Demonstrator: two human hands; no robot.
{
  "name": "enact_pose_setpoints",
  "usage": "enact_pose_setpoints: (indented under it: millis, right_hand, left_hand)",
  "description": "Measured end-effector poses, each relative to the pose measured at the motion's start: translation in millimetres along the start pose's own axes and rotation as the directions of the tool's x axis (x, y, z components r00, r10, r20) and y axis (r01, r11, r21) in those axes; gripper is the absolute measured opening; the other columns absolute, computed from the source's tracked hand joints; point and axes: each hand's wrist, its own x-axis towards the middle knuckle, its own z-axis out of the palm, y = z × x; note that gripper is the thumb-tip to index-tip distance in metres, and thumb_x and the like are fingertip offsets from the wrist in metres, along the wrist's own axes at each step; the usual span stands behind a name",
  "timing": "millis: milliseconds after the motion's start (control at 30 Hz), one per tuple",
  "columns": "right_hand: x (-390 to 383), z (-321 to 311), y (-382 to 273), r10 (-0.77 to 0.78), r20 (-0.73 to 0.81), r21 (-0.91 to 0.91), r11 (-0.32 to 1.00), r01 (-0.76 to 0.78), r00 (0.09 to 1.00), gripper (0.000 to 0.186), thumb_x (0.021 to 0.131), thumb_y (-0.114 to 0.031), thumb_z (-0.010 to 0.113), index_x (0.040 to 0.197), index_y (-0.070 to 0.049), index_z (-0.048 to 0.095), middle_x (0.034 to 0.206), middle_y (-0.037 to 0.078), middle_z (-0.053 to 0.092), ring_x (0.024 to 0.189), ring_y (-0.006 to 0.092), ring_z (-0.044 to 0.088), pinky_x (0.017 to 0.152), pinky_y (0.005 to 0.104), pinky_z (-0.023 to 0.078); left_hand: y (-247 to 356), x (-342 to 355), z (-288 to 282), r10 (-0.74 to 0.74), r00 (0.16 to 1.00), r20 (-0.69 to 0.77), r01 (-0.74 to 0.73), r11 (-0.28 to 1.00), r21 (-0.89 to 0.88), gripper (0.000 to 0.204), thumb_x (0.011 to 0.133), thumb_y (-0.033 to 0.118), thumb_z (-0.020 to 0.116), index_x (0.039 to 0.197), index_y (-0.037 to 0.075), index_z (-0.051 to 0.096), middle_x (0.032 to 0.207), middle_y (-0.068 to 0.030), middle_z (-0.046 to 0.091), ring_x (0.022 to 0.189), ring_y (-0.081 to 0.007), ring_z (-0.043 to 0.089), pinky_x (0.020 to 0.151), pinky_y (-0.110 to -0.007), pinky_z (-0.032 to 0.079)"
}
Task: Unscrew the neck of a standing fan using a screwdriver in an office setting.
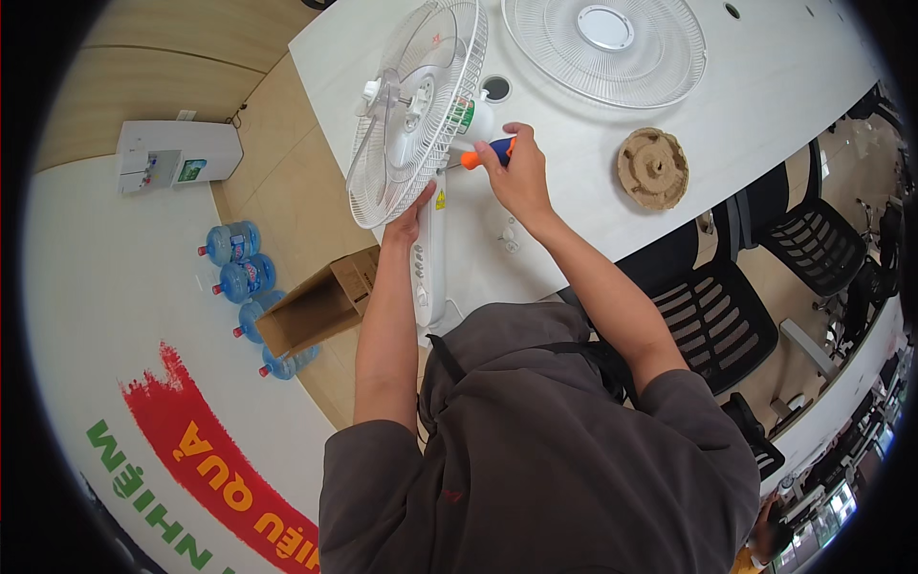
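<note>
A white electric fan [432, 251] lies on its column across the table, with a wire rear grille [394, 203] and clear blades [368, 143] inside it. My left hand [406, 222] is closed round the lower rim of the grille beside the column; its fingertips are partly hidden. My right hand [521, 182] grips a screwdriver [500, 150] with a blue and orange handle, held close behind the fan's motor housing [481, 120]. The screwdriver's tip is hidden, so I cannot tell whether it touches a screw. Small white parts [509, 233] lie to the right of the column.
A loose front grille [660, 72] and a round brown pulp moulding [653, 169] lie on the white table [574, 124]. An open cardboard box [320, 301] and several blue water bottles [247, 275] stand at the left. Black chairs [717, 316] line the right side.
</note>
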Motion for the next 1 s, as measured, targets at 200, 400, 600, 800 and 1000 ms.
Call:
enact_pose_setpoints:
  millis: [200, 400, 600, 800, 1000]
  right_hand:
    - [-6.2, -3.1, 2.1, -0.545, 0.195, 0.033, 0.834, 0.55, 0.815, 0.023, 0.08, 0.005, 0.066, 0.099, -0.002, 0.057, 0.114, 0.016, 0.054, 0.088, 0.0244, 0.061, 0.073, 0.0306, 0.05]
    - [-11.1, -19.8, -7.2, -0.597, 0.363, 0.019, 0.772, 0.635, 0.715, 0.024, 0.076, 0.011, 0.064, 0.095, -0.003, 0.058, 0.115, 0.015, 0.054, 0.1, 0.0297, 0.057, 0.086, 0.0366, 0.049]
    - [-7.8, -30.0, -16.7, -0.355, 0.466, -0.27, 0.815, 0.513, 0.81, 0.019, 0.08, -0.008, 0.073, 0.092, -0.002, 0.059, 0.097, 0.016, 0.062, 0.084, 0.0334, 0.064, 0.072, 0.0394, 0.052]
    - [4.3, -23.4, -34.0, 0.149, 0.259, -0.648, 0.76, 0.058, 0.954, 0.047, 0.09, -0.042, 0.067, 0.095, 0.004, 0.057, 0.092, 0.018, 0.059, 0.077, 0.036, 0.066, 0.067, 0.0454, 0.053]
    - [-1.7, -35.9, -4.3, -0.499, 0.372, -0.317, 0.724, 0.612, 0.783, 0.049, 0.09, -0.039, 0.067, 0.112, 0.003, 0.053, 0.111, 0.022, 0.054, 0.076, 0.0362, 0.065, 0.066, 0.0451, 0.053]
  left_hand:
    - [2.0, 0.7, 1.0, -0.058, 0.998, 0.004, 0.058, 0.998, -0.006, 0.062, 0.076, -0.004, 0.079, 0.132, 0.01, 0.057, 0.125, -0.0026, 0.059, 0.114, -0.0159, 0.057, 0.098, -0.029, 0.054]
    - [2.6, 0.7, -1.4, -0.059, 0.998, 0.022, 0.06, 0.998, -0.02, 0.063, 0.074, -0.001, 0.083, 0.13, 0.01, 0.058, 0.124, -0.0023, 0.06, 0.113, -0.0173, 0.057, 0.1, -0.031, 0.051]
    - [4.0, -1.0, 0.8, -0.03, 1.0, 0.005, 0.03, 0.999, 0.021, 0.066, 0.071, -0.001, 0.085, 0.13, 0.01, 0.057, 0.124, -0.0024, 0.06, 0.115, -0.0188, 0.056, 0.103, -0.034, 0.048]
    - [7.9, -8.2, 16.9, 0.02, 0.999, -0.037, -0.019, 0.999, 0.033, 0.049, 0.08, -0.002, 0.075, 0.126, 0.006, 0.058, 0.118, -0.0058, 0.062, 0.11, -0.0203, 0.059, 0.097, -0.033, 0.05]
    - [9.2, -8.5, 12.1, 0.0, 1.0, 0.009, 0.0, 0.999, 0.038, 0.048, 0.082, 0.001, 0.074, 0.127, 0.004, 0.057, 0.118, -0.006, 0.062, 0.109, -0.0193, 0.06, 0.096, -0.032, 0.05]
